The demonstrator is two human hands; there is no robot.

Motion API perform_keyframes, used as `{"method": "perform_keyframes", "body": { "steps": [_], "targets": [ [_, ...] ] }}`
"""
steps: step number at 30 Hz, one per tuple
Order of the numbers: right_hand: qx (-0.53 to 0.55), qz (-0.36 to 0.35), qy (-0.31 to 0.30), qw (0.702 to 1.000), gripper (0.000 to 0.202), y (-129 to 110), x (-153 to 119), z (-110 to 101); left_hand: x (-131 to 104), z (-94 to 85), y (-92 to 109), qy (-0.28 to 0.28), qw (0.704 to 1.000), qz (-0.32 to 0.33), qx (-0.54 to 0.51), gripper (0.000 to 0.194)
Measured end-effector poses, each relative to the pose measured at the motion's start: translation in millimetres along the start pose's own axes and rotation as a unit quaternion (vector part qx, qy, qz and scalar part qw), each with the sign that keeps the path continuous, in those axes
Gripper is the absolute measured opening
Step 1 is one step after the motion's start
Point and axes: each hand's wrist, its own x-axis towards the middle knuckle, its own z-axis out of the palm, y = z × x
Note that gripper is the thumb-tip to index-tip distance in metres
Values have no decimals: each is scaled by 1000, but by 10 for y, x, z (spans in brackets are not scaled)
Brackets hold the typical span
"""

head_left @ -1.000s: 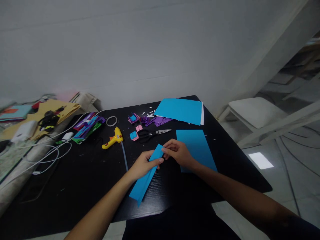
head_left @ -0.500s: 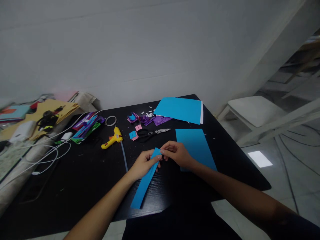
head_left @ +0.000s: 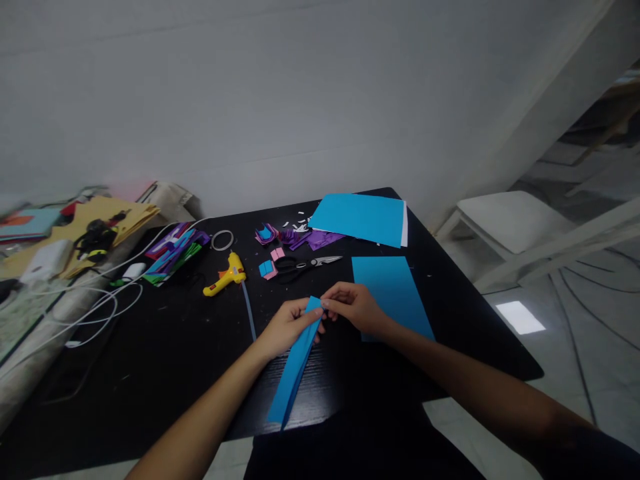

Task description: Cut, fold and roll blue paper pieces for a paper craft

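Note:
A long folded strip of blue paper slants across the front of the black table, its lower end close to the table edge. My left hand is closed around its upper part, thumb on top and fingers beneath. At the strip's top right corner, my right hand pinches the paper between thumb and fingertips. A blue paper sheet lies flat just under my right wrist. Beyond the hands rest scissors with black handles and small pink and blue folded paper pieces.
A yellow glue gun with a grey glue stick lies left of the hands. Blue and white sheets are stacked at the back right, beside purple paper pieces. White cables and coloured folded papers are farther left.
The strip's lower end has swung slightly right and its folded layers now show apart along the right edge. Both hands keep nearly the same place and hold.

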Motion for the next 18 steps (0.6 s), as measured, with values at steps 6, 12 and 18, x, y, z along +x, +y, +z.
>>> {"method": "perform_keyframes", "body": {
  "steps": [6,12,18],
  "targets": [
    [-5,2,-2,1000,28,-37,-3,0,-3,-5,14,19,1000,14,19,45],
    [14,2,3,1000,29,-32,-6,-18,6,-21,7,30,999,27,13,43],
    [17,2,-3,1000,27,-28,-3,-10,11,-23,-13,25,999,26,22,45]
  ]
}}
